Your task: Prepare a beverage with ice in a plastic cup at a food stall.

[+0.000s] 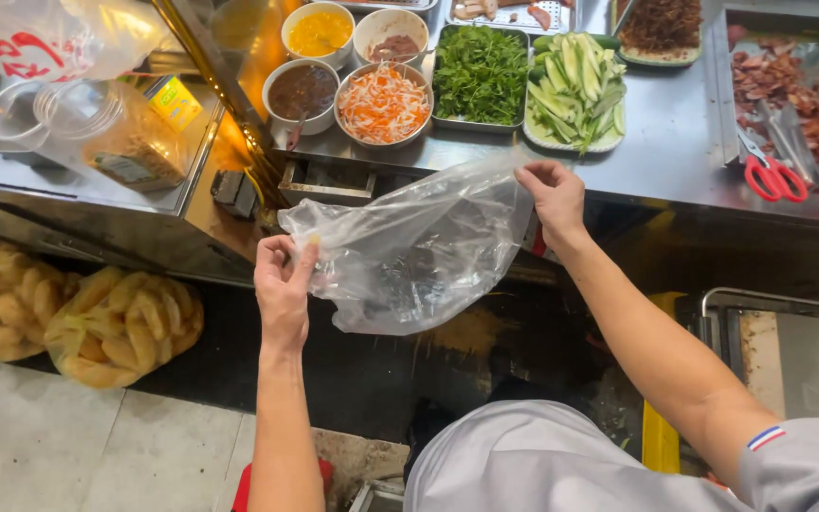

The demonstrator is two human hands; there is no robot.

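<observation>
A clear plastic bag [409,251] hangs spread between both hands, just below the front edge of a steel counter [675,142]. My left hand [283,289] pinches the bag's left corner between thumb and fingers. My right hand [554,194] grips the bag's upper right edge at counter height. Something dark shows faintly through the bag; I cannot tell whether it lies inside or behind.
On the counter stand bowls of sauces [302,92], shredded carrot [383,102], a tray of green herbs [482,74], sliced cucumber [577,90], cooked meat [789,85] and red-handled scissors [774,177]. Bags of bread rolls [120,327] lie at lower left. A plastic jar [116,133] lies on the left shelf.
</observation>
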